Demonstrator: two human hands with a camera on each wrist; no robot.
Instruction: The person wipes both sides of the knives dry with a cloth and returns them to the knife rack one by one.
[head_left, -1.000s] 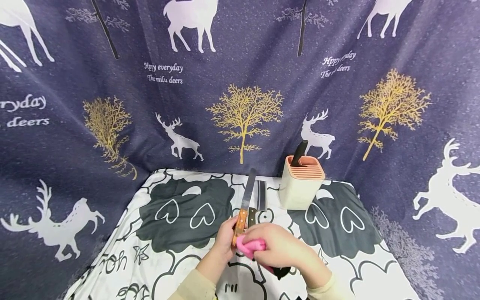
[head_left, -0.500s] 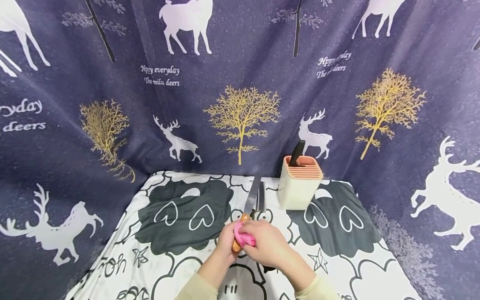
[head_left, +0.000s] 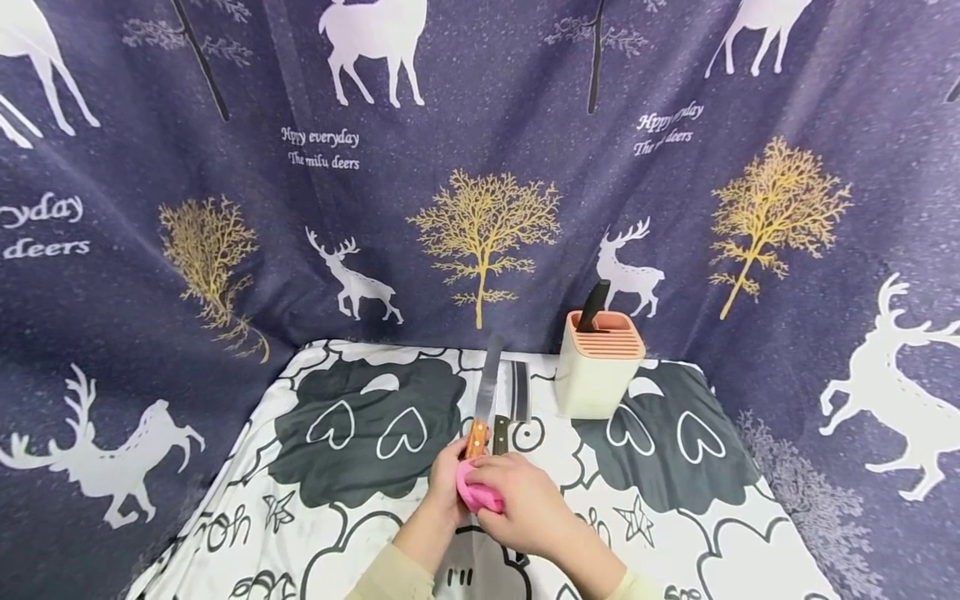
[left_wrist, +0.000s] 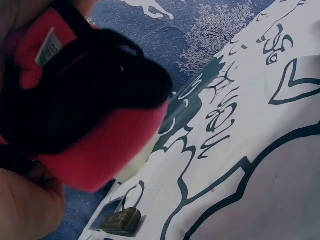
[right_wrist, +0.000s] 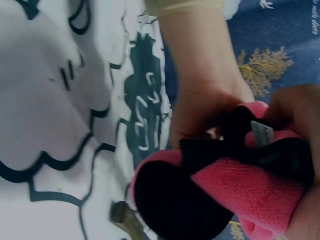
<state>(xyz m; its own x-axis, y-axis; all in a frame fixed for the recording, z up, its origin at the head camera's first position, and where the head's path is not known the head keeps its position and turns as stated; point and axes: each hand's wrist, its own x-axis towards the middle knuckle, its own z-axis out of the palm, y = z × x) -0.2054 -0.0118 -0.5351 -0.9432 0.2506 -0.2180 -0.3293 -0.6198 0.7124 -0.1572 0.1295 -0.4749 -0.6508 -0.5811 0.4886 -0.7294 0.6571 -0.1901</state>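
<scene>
Half a second on, the knife (head_left: 487,393) points farther left of the knife block (head_left: 594,385); the left hand (head_left: 446,483) grips its handle, the right hand (head_left: 527,505) clutching pink cloth (head_left: 477,490) against it.

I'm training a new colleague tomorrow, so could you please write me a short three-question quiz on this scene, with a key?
1. True or false: the cleaver lies on the sheet, outside the block.
2. What does the right hand hold?
A) the cleaver
B) the cloth
C) the block
3. Fill the gap: the left hand holds the knife by a handle coloured ____.

Key:
1. True
2. B
3. orange
</scene>
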